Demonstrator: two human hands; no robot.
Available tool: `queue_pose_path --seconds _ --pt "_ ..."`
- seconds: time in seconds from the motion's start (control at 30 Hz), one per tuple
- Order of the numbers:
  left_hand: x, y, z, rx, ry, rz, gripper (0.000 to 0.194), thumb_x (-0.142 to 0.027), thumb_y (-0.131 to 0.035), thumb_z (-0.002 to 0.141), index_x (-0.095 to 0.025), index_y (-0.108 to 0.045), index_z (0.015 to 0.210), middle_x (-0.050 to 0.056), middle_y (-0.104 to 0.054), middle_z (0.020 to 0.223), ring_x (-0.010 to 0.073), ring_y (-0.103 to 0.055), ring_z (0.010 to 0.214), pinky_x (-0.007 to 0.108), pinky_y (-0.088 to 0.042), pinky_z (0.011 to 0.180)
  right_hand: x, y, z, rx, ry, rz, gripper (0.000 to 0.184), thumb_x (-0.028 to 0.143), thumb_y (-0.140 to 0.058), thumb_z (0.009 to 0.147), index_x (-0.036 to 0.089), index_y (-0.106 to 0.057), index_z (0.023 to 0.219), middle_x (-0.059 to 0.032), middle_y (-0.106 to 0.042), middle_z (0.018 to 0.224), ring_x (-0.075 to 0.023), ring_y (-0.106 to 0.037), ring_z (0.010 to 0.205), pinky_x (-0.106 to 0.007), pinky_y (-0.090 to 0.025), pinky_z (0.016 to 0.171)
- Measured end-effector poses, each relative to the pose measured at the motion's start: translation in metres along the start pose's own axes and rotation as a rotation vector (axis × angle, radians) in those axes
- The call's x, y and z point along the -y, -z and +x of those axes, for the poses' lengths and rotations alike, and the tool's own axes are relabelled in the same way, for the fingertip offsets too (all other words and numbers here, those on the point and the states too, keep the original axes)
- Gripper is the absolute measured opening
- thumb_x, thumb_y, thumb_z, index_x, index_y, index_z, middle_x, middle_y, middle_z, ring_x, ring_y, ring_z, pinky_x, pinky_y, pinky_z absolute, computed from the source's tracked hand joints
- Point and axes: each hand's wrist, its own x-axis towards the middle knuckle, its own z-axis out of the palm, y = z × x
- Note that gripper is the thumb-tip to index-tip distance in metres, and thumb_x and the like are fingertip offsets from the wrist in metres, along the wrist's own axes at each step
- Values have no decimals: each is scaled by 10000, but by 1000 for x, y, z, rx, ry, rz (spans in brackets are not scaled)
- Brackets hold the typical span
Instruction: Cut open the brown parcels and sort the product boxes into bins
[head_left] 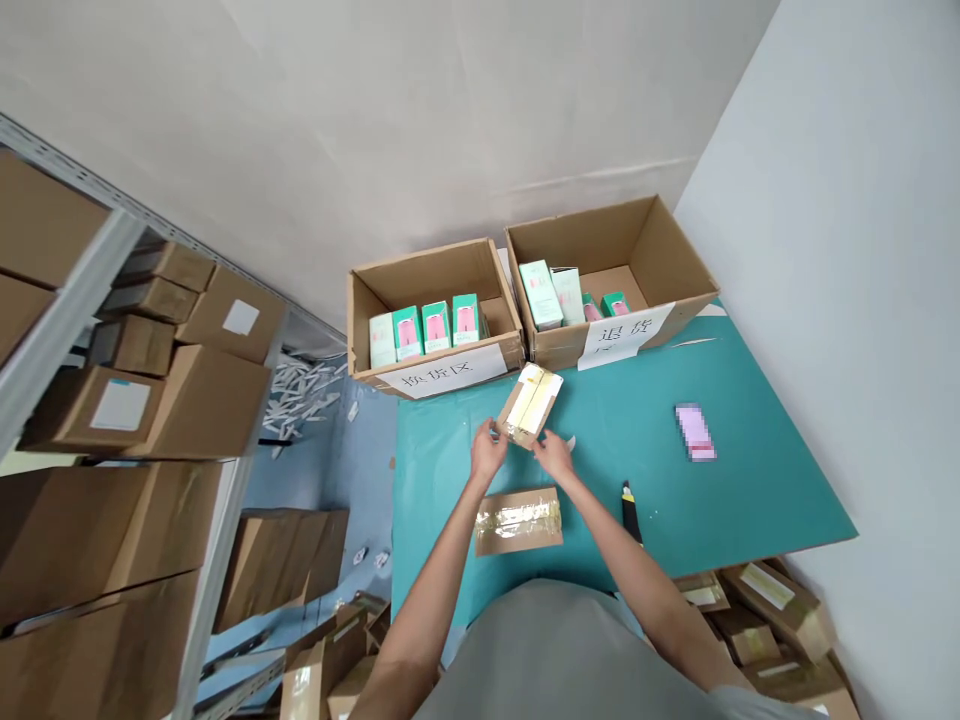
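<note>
Between my two hands is a small taped cardboard box point(529, 402) with a white label on its upper face. My left hand point(488, 452) grips its near left corner, and my right hand point(553, 455) grips the near right corner. Just below them on the green table lies a second cardboard box point(517, 522), flat, with shiny clear tape across it. To the right of my right forearm rests a black and yellow utility knife point(631, 510). A small pale scrap sits by my right fingers.
Two open cartons with white paper signs, the left carton point(450, 368) and the right carton point(637, 335), hold green and pink product boxes at the table's back. A blurred-out phone point(696, 432) lies right on the table point(757, 490). Shelves of cardboard boxes point(210, 400) stand left.
</note>
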Motion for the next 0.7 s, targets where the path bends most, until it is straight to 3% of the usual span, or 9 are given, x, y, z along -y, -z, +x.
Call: queue_pose_path --seconds 0.17,0.27,0.33,0.43,0.5,0.6,0.7 --pt "-15 20 43 92 -88 -161 789 -334 -786 890 -166 -556 1626 201 -659 1610 366 -602 1545 562 -452 1322 49 -36 24 114 34 27 245 340 -764 1021 217 -829 1223 -131 -880 1218 -360 -820 1239 -417 -608 1072" --pt "-17 27 45 105 -62 -231 855 -360 -794 908 -194 -497 1691 182 -554 1731 371 -466 1664 570 -382 1374 62 -40 32 172 88 46 335 302 -753 1021 257 -803 1349 -90 -848 1360 -313 -813 1260 -400 -607 1100" --pt "-7 34 33 97 -29 -251 815 -398 -765 949 -206 -500 1696 178 -496 1778 374 -415 1697 566 -395 1367 54 -33 27 197 98 76 469 311 -748 1019 256 -739 1485 -103 -812 1439 -300 -821 1235 -409 -619 1095" --pt "25 43 -3 67 3 -239 724 -453 -715 994 -199 -557 1653 182 -508 1770 372 -427 1692 570 -408 1361 12 -9 2 121 108 75 560 345 -727 1011 214 -693 1554 -149 -766 1505 -320 -772 1335 -445 -589 1167" --pt "52 47 -34 48 42 -222 705 -496 -710 1001 -190 -585 1624 194 -559 1727 375 -478 1660 580 -405 1363 -29 13 -26 -54 92 -34 505 364 -666 1021 183 -733 1488 -175 -744 1521 -344 -691 1449 -488 -517 1256" --pt "90 47 -83 58 158 -254 746 -550 -738 993 -188 -579 1625 226 -555 1722 397 -495 1647 576 -456 1331 -92 47 -77 -331 -77 -240 497 370 -639 991 158 -742 1429 -216 -734 1482 -372 -647 1464 -498 -494 1264" --pt "115 42 -123 111 239 -284 814 -592 -767 979 -212 -541 1662 231 -532 1738 405 -483 1654 575 -490 1306 -137 71 -124 -395 -242 -333 550 348 -684 930 115 -712 1427 -285 -728 1388 -455 -647 1415 -564 -482 1233"
